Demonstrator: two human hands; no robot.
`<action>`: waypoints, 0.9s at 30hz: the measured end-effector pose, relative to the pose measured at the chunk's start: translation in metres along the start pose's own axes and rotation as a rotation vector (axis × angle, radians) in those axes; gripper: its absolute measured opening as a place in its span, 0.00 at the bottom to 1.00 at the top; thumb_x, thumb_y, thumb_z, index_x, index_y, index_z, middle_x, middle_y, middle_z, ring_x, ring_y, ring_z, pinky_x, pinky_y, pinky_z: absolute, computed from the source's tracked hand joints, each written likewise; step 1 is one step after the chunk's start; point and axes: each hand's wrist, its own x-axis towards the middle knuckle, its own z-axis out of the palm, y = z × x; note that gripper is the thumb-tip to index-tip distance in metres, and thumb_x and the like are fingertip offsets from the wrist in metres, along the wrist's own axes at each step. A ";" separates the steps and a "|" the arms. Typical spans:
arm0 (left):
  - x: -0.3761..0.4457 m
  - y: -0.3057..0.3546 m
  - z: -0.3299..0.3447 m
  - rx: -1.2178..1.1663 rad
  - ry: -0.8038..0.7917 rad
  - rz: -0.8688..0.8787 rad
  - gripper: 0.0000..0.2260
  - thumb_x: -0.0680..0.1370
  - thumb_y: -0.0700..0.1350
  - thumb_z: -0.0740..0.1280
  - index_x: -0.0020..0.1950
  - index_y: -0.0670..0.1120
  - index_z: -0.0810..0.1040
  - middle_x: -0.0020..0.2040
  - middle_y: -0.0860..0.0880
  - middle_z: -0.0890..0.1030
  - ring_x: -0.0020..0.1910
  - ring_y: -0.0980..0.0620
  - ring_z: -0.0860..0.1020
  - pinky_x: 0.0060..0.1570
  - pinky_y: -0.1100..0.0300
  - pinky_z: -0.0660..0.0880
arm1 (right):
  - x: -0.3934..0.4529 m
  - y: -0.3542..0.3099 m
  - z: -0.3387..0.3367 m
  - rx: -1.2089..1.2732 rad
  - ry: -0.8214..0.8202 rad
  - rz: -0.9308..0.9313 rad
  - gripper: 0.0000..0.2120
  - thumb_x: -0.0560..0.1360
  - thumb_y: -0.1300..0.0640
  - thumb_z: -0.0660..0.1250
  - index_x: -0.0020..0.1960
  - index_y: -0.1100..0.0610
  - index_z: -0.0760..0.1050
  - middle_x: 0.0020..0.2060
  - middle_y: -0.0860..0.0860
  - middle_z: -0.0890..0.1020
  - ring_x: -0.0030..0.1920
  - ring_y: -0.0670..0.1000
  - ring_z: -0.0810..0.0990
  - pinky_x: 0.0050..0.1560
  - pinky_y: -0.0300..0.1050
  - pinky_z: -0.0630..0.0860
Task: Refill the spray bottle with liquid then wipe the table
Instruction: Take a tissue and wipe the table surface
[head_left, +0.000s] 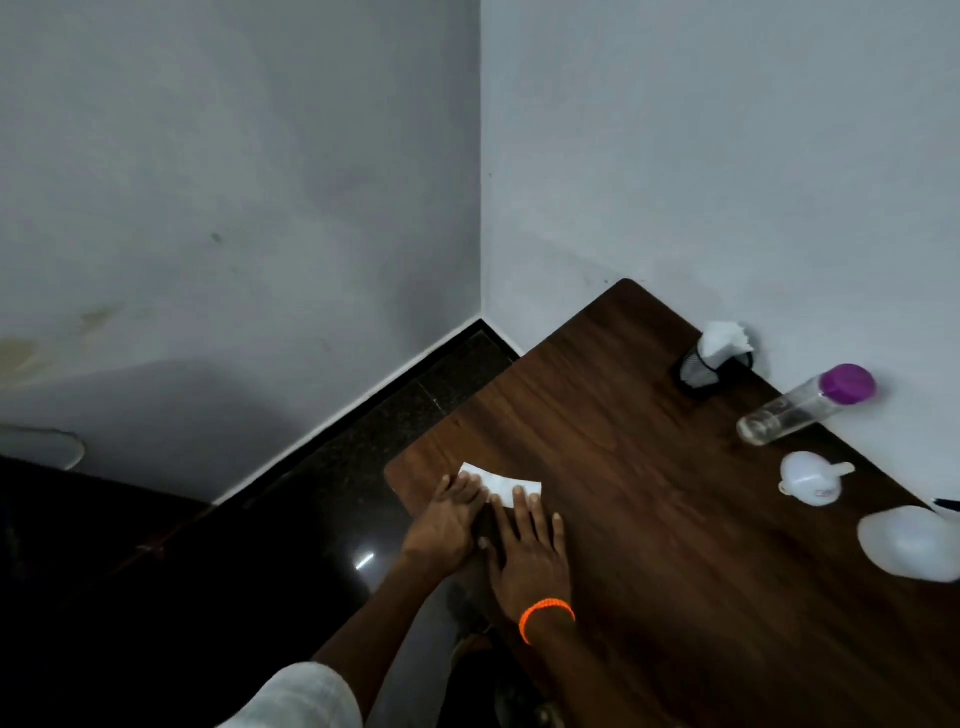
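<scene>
A white tissue (503, 482) lies flat on the dark wooden table (649, 509) near its left corner. My left hand (451, 525) and my right hand (530, 551) lie side by side with straight fingers pressing on the tissue's near edge. An orange band circles my right wrist. A clear bottle with a purple cap (808, 405) stands at the table's right edge near the wall. A white funnel (810, 483) sits on the table just in front of it. A white rounded bottle (914, 543) shows at the far right, partly cut off.
A black mesh holder with white tissues (714, 358) stands by the wall at the table's far right. Two grey walls meet in a corner behind the table. Dark glossy floor (311, 519) lies to the left, below the table's edge.
</scene>
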 end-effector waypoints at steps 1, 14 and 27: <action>0.013 0.006 -0.006 0.009 -0.007 0.022 0.33 0.71 0.57 0.55 0.69 0.42 0.77 0.71 0.40 0.75 0.72 0.40 0.72 0.72 0.42 0.55 | 0.006 0.007 -0.002 0.004 0.011 0.025 0.28 0.80 0.38 0.56 0.78 0.44 0.64 0.79 0.50 0.65 0.79 0.54 0.61 0.76 0.61 0.54; 0.202 0.064 -0.082 0.198 0.009 0.258 0.27 0.79 0.51 0.61 0.76 0.39 0.68 0.77 0.37 0.65 0.77 0.37 0.62 0.76 0.41 0.54 | 0.133 0.116 -0.045 0.023 0.138 0.274 0.29 0.81 0.36 0.52 0.80 0.41 0.58 0.80 0.50 0.61 0.80 0.55 0.59 0.76 0.60 0.47; 0.298 0.127 -0.095 0.292 0.053 0.422 0.27 0.84 0.49 0.57 0.82 0.43 0.54 0.82 0.42 0.52 0.81 0.43 0.46 0.77 0.51 0.37 | 0.155 0.188 -0.080 0.052 0.172 0.494 0.29 0.81 0.35 0.48 0.81 0.39 0.53 0.82 0.49 0.54 0.82 0.53 0.51 0.79 0.61 0.47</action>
